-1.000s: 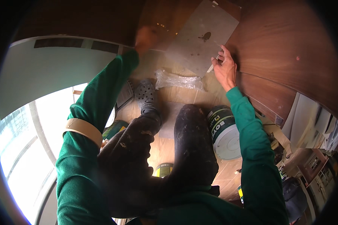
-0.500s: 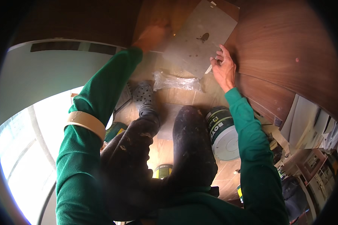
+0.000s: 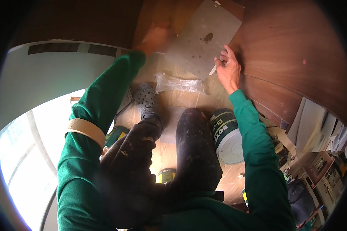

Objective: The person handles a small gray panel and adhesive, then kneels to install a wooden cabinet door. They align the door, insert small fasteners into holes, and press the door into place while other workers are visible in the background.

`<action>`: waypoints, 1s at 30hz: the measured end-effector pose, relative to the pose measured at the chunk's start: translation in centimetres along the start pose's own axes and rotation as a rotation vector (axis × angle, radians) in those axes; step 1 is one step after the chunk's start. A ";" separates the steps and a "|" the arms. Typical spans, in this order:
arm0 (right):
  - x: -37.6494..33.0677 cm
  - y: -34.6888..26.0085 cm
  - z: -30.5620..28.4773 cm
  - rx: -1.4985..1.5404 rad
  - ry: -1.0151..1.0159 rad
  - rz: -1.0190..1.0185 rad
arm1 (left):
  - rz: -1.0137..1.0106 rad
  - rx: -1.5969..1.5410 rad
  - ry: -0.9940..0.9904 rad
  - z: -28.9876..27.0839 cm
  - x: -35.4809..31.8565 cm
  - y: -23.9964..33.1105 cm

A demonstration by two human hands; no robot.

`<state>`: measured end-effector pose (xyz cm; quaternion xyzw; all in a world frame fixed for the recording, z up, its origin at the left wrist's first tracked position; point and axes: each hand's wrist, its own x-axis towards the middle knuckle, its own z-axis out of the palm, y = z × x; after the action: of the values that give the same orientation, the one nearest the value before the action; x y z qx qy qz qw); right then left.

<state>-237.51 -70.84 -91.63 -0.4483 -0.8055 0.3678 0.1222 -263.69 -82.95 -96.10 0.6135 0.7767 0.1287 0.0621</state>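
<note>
A grey flat board [image 3: 198,46] with a dark oval spot stands tilted in front of me. My right hand [image 3: 229,70] is at its right edge, fingers bent and thumb against it, closed on that edge. A thin pale strip [image 3: 212,70] shows beside the thumb. My left hand [image 3: 158,37] is smeared by motion, left of the board, over a brown wood surface [image 3: 148,17]; its fingers cannot be made out. Round my left sleeve sits a tan ring [image 3: 85,129] like a roll of tape.
Crumpled clear plastic wrap [image 3: 180,83] lies on the wood floor between board and feet. A dark green bucket [image 3: 221,131] with a pale round end is by my right knee. Brown panels [image 3: 285,50] rise at the right, with clutter [image 3: 316,161] below. A pale panel [image 3: 61,73] curves at left.
The whole view has shifted slightly left. My left hand stays blurred in much the same place, and my right hand keeps its place at the board's edge.
</note>
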 end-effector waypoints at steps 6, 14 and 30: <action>0.0 -0.5 0.1 0.002 -0.004 0.020 | 0.055 0.014 0.045 -0.1 -0.5 0.1; 0.0 0.0 0.3 -0.011 0.008 0.003 | -0.046 0.000 0.090 -0.7 -1.9 -2.4; 0.0 -0.2 0.1 0.037 0.058 -0.052 | -0.176 0.023 0.106 0.5 -0.3 -2.4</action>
<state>-237.66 -70.94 -91.56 -0.4352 -0.8061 0.3662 0.1634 -265.72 -83.70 -97.28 0.5359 0.8312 0.1461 0.0250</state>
